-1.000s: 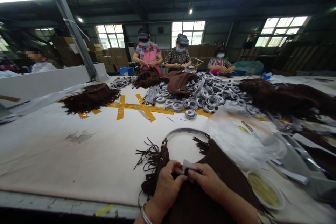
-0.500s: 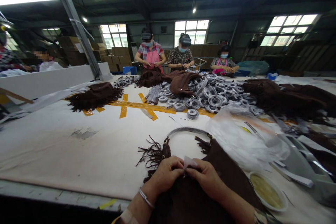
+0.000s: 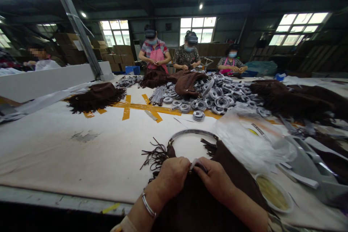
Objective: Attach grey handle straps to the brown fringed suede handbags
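Observation:
A dark brown fringed handbag (image 3: 231,166) lies before me, its wrapped strap handle (image 3: 194,131) arching away from me. Brown tassels (image 3: 156,155) spread out at its left side. My left hand (image 3: 174,175) is closed at the bag's top edge, beside a small metal fitting; its fingertips are turned away, hiding what they pinch. Against it, my right hand (image 3: 216,179) pinches a small piece of thin white wrapping (image 3: 194,163) between thumb and fingers. The wrapping sits at the metal fitting, between both hands.
Coiled, wrapped straps (image 3: 217,96) are heaped mid-table, with a brown bag (image 3: 187,83) on top. Another fringed bag (image 3: 98,96) lies left. At right are a clear plastic bag (image 3: 244,141), a bowl (image 3: 274,194) and a grey bin (image 3: 312,166). Co-workers (image 3: 154,52) stand across the table.
My left hand has curled more tightly, its knuckles now rolled over towards the right hand. The white wrapping shows less, folded down between my fingers. The view has shifted slightly.

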Tool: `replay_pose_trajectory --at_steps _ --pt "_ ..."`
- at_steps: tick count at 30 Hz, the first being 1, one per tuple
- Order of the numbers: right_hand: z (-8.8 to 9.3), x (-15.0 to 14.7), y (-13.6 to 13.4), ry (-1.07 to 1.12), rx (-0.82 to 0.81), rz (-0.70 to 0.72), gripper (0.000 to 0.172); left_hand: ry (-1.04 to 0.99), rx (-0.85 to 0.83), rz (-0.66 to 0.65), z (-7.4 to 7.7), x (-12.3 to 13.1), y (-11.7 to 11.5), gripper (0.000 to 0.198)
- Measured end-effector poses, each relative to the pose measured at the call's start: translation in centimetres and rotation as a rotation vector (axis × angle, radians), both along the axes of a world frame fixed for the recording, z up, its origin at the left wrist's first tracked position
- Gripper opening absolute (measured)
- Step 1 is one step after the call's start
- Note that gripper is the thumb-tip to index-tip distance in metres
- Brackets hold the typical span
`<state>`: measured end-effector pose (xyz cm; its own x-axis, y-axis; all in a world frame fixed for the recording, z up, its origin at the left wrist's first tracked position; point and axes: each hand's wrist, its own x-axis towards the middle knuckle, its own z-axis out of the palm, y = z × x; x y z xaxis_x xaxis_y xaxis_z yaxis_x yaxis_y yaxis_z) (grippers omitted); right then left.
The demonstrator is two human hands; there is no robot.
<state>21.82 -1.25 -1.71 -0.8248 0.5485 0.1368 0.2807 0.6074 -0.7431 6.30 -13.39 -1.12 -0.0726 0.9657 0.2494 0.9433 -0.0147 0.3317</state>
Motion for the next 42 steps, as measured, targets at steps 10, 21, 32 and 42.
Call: replay_pose_trajectory --at_steps 10,21,32,42 --pt "-0.3 -0.5 0.0 0.009 -0.447 -0.013 0.014 -0.913 -0.338 0.043 0.0 -2.9 1.3 0.032" --pt "-1.0 -0.5 0.4 0.095 -0.41 -0.015 0.017 -0.871 -0.343 -0.017 -1.2 -2.4 2.6 0.025" --pt "-2.7 -0.7 0.6 -0.016 -0.543 -0.101 0.021 -0.709 -0.258 0.021 -1.9 -0.5 1.9 0.017" --pt "0.0 2.3 4.0 -0.077 0.669 0.507 0.048 -0.777 -0.256 0.036 -2.0 -0.7 1.9 0.013"
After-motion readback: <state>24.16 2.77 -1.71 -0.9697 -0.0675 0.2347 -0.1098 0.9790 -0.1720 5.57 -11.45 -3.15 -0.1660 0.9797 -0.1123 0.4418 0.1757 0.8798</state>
